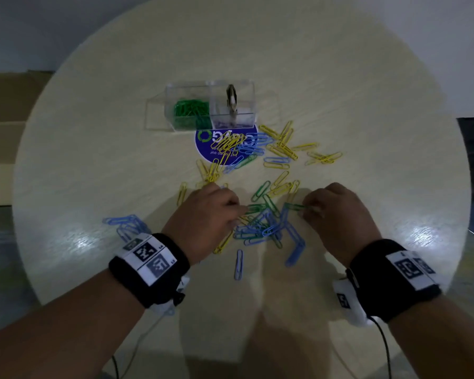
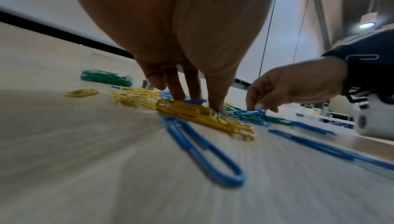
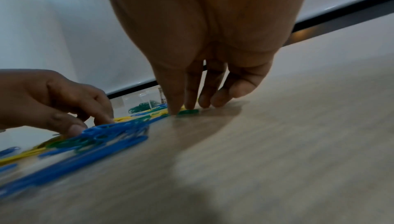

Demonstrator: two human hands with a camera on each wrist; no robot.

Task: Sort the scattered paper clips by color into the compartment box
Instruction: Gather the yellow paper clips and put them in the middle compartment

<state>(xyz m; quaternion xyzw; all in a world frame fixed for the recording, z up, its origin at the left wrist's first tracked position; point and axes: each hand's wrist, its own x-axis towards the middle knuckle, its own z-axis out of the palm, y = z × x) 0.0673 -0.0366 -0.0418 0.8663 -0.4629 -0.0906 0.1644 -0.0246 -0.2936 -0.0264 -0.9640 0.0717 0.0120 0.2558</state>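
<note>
Yellow (image 1: 281, 149), blue (image 1: 268, 228) and green (image 1: 260, 191) paper clips lie scattered over the round table (image 1: 367, 105). The clear compartment box (image 1: 175, 90) stands at the back, with green clips (image 1: 190, 108) in its left compartment. My right hand (image 1: 309, 210) pinches one end of a green paper clip (image 3: 188, 111) between thumb and forefinger, low on the table. My left hand (image 1: 237, 216) has curled fingers (image 3: 104, 118) on the mixed blue and green pile (image 3: 115, 130). Whether the left hand pinches a clip is hidden.
A metal clip (image 1: 231, 101) stands in the box's right compartment. A round blue sticker (image 1: 203, 151) lies in front of the box under some clips. A separate bunch of blue clips (image 1: 126, 225) sits left of my left wrist. Bare tabletop stretches right of the right hand.
</note>
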